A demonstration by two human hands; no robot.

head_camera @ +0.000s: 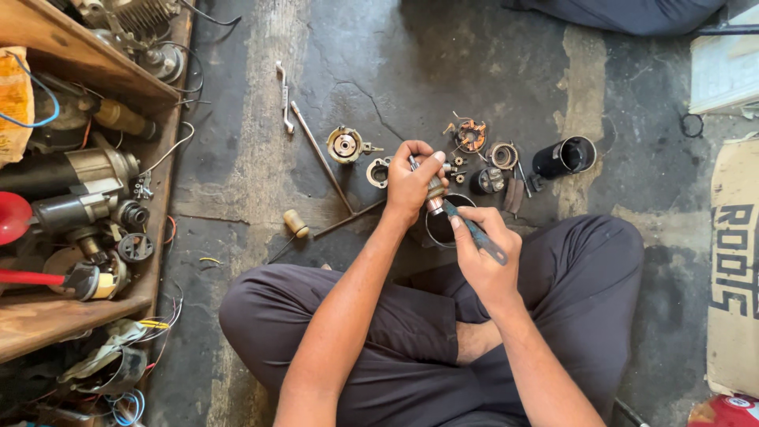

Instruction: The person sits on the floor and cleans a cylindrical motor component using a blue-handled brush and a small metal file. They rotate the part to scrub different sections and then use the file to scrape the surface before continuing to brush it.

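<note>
I sit cross-legged on a dark concrete floor. My left hand (411,183) is closed around a small metal motor shaft part (434,194), held upright over a round metal ring (444,225) on the floor. My right hand (484,255) grips a blue-handled tool (474,233) whose tip meets the shaft part just below my left fingers. The part's lower end is hidden by my hands.
Dismantled motor pieces lie beyond my hands: an end plate (345,145), a brush holder (471,135), a coil ring (503,155), a black cylinder housing (564,156). A long rod (320,154), a spanner (284,95) and a hammer (332,225) lie left. Wooden shelves (75,63) of motors stand at far left; cardboard (735,261) lies right.
</note>
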